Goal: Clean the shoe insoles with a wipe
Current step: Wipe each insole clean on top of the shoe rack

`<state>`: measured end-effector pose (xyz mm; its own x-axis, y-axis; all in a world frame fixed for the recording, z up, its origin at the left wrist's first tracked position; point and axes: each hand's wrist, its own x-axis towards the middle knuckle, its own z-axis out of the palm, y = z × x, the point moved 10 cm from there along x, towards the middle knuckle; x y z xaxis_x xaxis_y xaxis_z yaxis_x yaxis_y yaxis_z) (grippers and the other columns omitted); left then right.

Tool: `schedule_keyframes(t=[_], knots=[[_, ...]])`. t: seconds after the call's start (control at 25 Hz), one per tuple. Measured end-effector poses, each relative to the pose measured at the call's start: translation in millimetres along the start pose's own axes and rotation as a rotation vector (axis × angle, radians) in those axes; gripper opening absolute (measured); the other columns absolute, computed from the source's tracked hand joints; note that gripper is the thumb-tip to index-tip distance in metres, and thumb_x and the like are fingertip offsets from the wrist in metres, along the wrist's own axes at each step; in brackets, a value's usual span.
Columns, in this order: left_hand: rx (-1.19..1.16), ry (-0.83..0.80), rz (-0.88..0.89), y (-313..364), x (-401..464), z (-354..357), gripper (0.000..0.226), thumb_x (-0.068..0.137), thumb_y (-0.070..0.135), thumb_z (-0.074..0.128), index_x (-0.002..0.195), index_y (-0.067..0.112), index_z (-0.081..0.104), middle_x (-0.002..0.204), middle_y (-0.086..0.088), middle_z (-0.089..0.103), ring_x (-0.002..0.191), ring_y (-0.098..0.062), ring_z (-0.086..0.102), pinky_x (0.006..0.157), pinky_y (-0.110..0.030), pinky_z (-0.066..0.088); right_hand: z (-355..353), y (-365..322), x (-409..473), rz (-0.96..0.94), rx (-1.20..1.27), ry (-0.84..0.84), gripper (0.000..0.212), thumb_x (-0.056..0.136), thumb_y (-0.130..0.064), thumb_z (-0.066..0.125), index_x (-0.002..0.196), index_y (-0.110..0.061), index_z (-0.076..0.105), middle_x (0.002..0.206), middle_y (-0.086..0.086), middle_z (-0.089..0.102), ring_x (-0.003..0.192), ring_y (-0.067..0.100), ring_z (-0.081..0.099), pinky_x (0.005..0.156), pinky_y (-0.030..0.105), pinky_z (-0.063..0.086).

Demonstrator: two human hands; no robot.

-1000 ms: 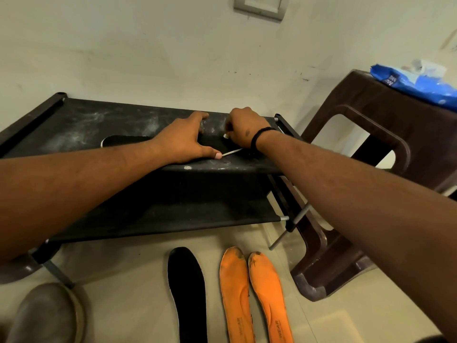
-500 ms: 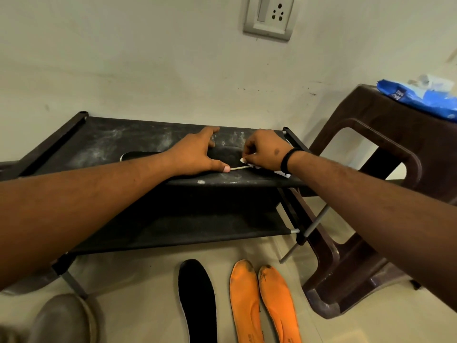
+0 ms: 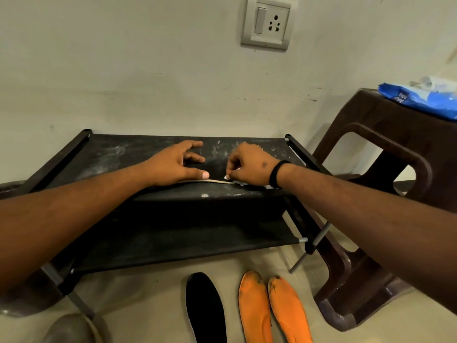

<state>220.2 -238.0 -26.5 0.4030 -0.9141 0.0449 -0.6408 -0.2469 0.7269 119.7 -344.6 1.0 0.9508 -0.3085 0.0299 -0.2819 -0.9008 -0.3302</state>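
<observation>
The wall point(image 3: 123, 70) rises straight behind my grip, with a switch socket point(image 3: 266, 25) set in it high above, so there is no room to push farther away from me. Under my grip is a black two-tier shoe rack point(image 3: 111, 154); its dusty top shelf runs well out to the left of my hands, while its right rail point(image 3: 303, 153) lies just beyond my right wrist. The shelf's front edge is just on my side of my grip, and below it the lower shelf point(image 3: 173, 243) sits in shadow.

A brown plastic stool point(image 3: 385, 149) stands close beside the rack on the right, blocking that side, and a blue wipes pack point(image 3: 420, 100) lies on its seat, well apart from my grip.

On the floor point(image 3: 138, 305) below my grip, near my feet, three insoles lie side by side: a black insole point(image 3: 205, 308) and, right of it, a pair of orange insoles point(image 3: 272, 310) with dirty toes. A grey shoe toe point(image 3: 71, 329) shows at the lower left.

The black insole on the shelf point(image 3: 212, 169) lies flat on the top shelf, its pale rim showing. My left hand point(image 3: 173, 164) rests on it with fingers spread and thumb pressing its near edge. My right hand point(image 3: 249, 167), curled tight, pinches a white wipe point(image 3: 243, 183) against the insole's right end.
</observation>
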Motion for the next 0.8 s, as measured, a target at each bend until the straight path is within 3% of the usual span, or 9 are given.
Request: schedule_keyframes(t=[0.12, 0.2, 0.36, 0.52, 0.68, 0.8], knots=[[0.057, 0.006, 0.016, 0.9, 0.0, 2.8, 0.106, 0.065, 0.053, 0.084, 0.152, 0.029, 0.03, 0.138, 0.008, 0.06, 0.128, -0.008, 0.052, 0.102, -0.024, 0.037, -7.6, 22.6, 8.7, 0.09, 0.003, 0.023, 0.012, 0.086, -0.012, 0.07, 0.074, -0.011, 0.072, 0.077, 0.0, 0.071, 0.073, 0.011, 0.066, 0.076, 0.029, 0.057], [0.092, 0.029, 0.032, 4.1, 0.8, 2.8, 0.099, 0.07, 0.043, 0.086, 0.152, 0.03, 0.031, 0.138, 0.006, 0.06, 0.128, -0.009, 0.052, 0.101, -0.024, 0.038, -19.6, 47.1, 13.6, 0.208, -0.057, 0.084, 0.019, 0.085, -0.01, 0.068, 0.067, -0.016, 0.065, 0.079, 0.005, 0.071, 0.079, 0.02, 0.068, 0.08, 0.037, 0.058], [0.141, 0.034, 0.035, 6.4, 6.2, 1.6, 0.101, 0.067, 0.041, 0.088, 0.151, 0.027, 0.033, 0.137, 0.003, 0.06, 0.128, -0.013, 0.054, 0.104, -0.027, 0.041, -21.8, 50.4, 18.6, 0.311, -0.175, 0.165, 0.002, 0.085, -0.013, 0.063, 0.087, -0.011, 0.063, 0.091, 0.009, 0.066, 0.084, 0.028, 0.064, 0.078, 0.039, 0.057], [0.152, 0.046, 0.033, 7.2, 6.0, 1.8, 0.102, 0.067, 0.041, 0.088, 0.151, 0.027, 0.033, 0.138, 0.002, 0.06, 0.13, -0.014, 0.053, 0.106, -0.029, 0.041, -5.1, 8.7, 29.4, 0.245, -0.204, 0.218, 0.017, 0.088, -0.016, 0.06, 0.104, -0.012, 0.065, 0.104, 0.011, 0.065, 0.093, 0.032, 0.064, 0.075, 0.037, 0.054], [0.15, 0.084, 0.052, 8.2, 3.3, -1.2, 0.096, 0.068, 0.04, 0.088, 0.148, 0.027, 0.038, 0.139, 0.007, 0.058, 0.128, -0.009, 0.052, 0.108, -0.029, 0.04, 16.0, -33.4, 42.2, 0.034, -0.212, 0.124, 0.014, 0.088, -0.022, 0.061, 0.099, -0.013, 0.065, 0.101, 0.009, 0.067, 0.091, 0.029, 0.065, 0.074, 0.038, 0.056], [0.141, 0.06, 0.04, 5.6, 3.6, -0.1, 0.098, 0.068, 0.043, 0.087, 0.15, 0.027, 0.036, 0.138, 0.006, 0.06, 0.13, -0.011, 0.052, 0.109, -0.032, 0.04, -5.5, -4.2, 36.8, 0.157, -0.284, 0.127, 0.024, 0.088, -0.026, 0.065, 0.109, -0.015, 0.062, 0.107, 0.009, 0.064, 0.097, 0.03, 0.063, 0.082, 0.041, 0.055]])
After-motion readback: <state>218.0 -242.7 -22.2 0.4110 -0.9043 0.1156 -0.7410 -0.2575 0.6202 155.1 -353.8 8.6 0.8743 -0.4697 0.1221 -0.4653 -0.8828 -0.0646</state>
